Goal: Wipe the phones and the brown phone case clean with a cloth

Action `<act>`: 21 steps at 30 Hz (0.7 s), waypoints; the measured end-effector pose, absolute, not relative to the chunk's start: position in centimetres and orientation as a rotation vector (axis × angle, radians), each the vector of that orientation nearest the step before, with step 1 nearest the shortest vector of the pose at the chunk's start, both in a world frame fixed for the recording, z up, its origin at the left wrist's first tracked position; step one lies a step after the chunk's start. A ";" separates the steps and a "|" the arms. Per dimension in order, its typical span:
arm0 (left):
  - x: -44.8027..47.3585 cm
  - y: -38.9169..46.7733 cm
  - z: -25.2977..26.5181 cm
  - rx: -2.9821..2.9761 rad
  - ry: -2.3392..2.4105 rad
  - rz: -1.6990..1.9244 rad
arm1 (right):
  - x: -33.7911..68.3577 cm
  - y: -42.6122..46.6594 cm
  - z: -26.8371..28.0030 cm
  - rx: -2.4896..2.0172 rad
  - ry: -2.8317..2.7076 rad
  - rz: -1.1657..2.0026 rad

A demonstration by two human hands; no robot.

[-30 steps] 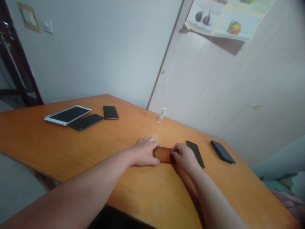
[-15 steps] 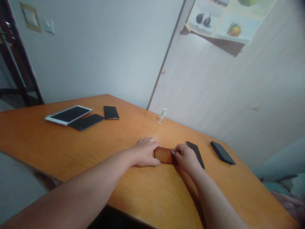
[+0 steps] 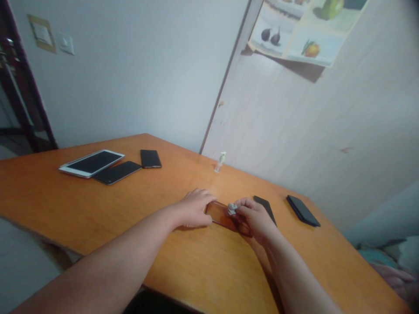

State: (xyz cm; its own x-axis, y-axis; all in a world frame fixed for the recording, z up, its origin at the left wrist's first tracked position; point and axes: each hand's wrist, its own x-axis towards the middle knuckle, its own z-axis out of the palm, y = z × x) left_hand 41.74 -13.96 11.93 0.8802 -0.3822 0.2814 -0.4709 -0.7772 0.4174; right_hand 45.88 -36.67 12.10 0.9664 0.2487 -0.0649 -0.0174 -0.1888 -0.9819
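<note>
A phone-sized, see-through brownish slab with a thin dark rim (image 3: 218, 213), which looks like a clear phone case, lies on the orange wooden table (image 3: 183, 261). My left hand (image 3: 195, 209) grips its left end, thumb on the near edge and fingers on the far edge. Between the thumb and fingers of my right hand (image 3: 253, 216) is a small crumpled grey-white cloth or wipe (image 3: 232, 209). That hand hovers over the slab's right part and hides some of it. Just beyond my right hand lies a dark flat phone-like slab (image 3: 266, 208), partly covered.
At the left lie a white-framed tablet (image 3: 96, 162), a dark tablet (image 3: 118, 172) and a black phone-like device (image 3: 151, 158). A small pump bottle (image 3: 220, 162) stands near the wall. Another dark folded case or device (image 3: 303, 210) lies at the right. A fruit picture (image 3: 294, 48) hangs on the wall.
My right hand has lifted slightly off the slab's right end, and the grey-white cloth shows more. The slab has turned, its right end nearer me. The view has shifted slightly.
</note>
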 end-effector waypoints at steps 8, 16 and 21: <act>41.2 -15.3 12.2 2.174 -0.564 0.430 | 44.2 -34.5 12.7 -1.425 -0.156 0.427; 41.6 -15.5 11.7 2.103 -0.523 0.514 | 44.7 -35.9 13.3 -1.759 -0.378 0.310; 42.8 -14.3 10.8 1.995 -0.359 0.569 | 46.3 -39.1 13.3 -2.472 -0.668 0.015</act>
